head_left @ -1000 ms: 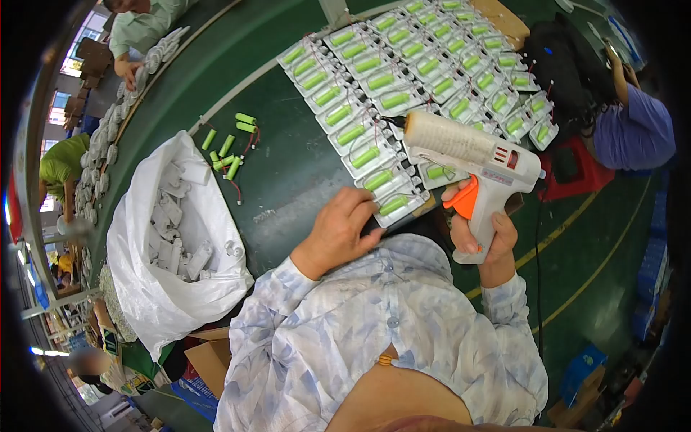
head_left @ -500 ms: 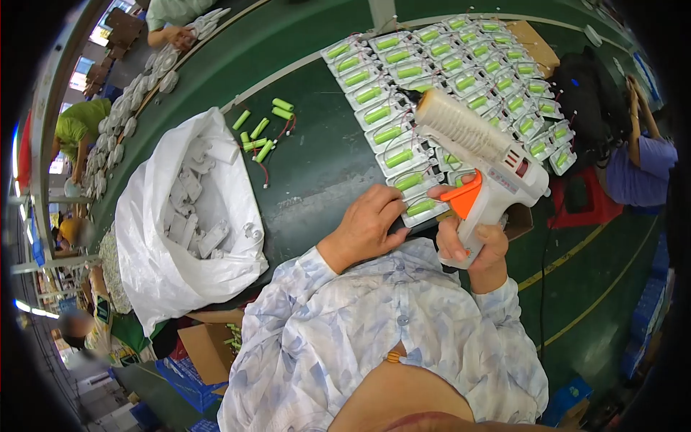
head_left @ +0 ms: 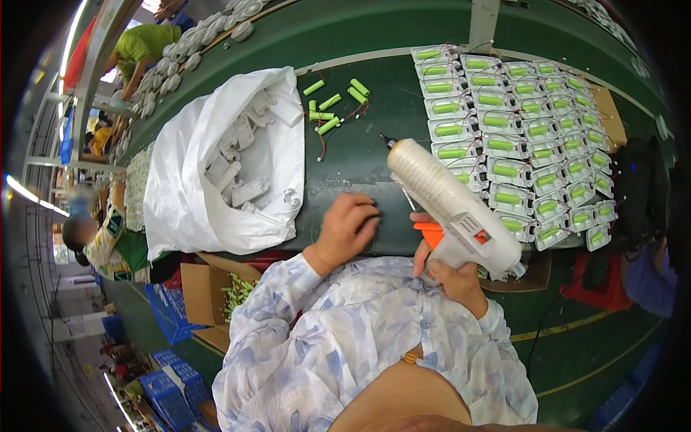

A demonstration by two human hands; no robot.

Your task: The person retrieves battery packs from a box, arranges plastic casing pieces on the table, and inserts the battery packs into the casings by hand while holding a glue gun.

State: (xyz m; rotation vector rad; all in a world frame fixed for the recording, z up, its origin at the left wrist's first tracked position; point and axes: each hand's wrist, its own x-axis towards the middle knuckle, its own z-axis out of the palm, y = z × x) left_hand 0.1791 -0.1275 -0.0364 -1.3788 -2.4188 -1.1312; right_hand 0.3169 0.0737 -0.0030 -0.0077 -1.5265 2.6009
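Observation:
My right hand (head_left: 455, 282) grips a white hot glue gun (head_left: 461, 198) by its handle, fingers near the orange trigger (head_left: 430, 232). The gun's dark nozzle points up and left over the table. My left hand (head_left: 344, 229) is over the table's near edge, its fingers loosely bent and a little apart, with nothing visible in them. To the right, rows of white plastic housings (head_left: 502, 170), each with a green battery and thin wires, cover the table; the gun hides some of them. Loose green batteries (head_left: 329, 125), some with red wires, lie beyond my left hand.
A white sack (head_left: 183, 194) of white plastic parts (head_left: 248, 189) stands on the left. Below the table is a cardboard box (head_left: 204, 294) holding green batteries. A red stool (head_left: 596, 281) is at the right. Other people work along the left side.
My view has turned to the left. My left hand has come away from the nearest housing and moved left. The glue gun, still in my right hand, has also moved off the housings' near corner.

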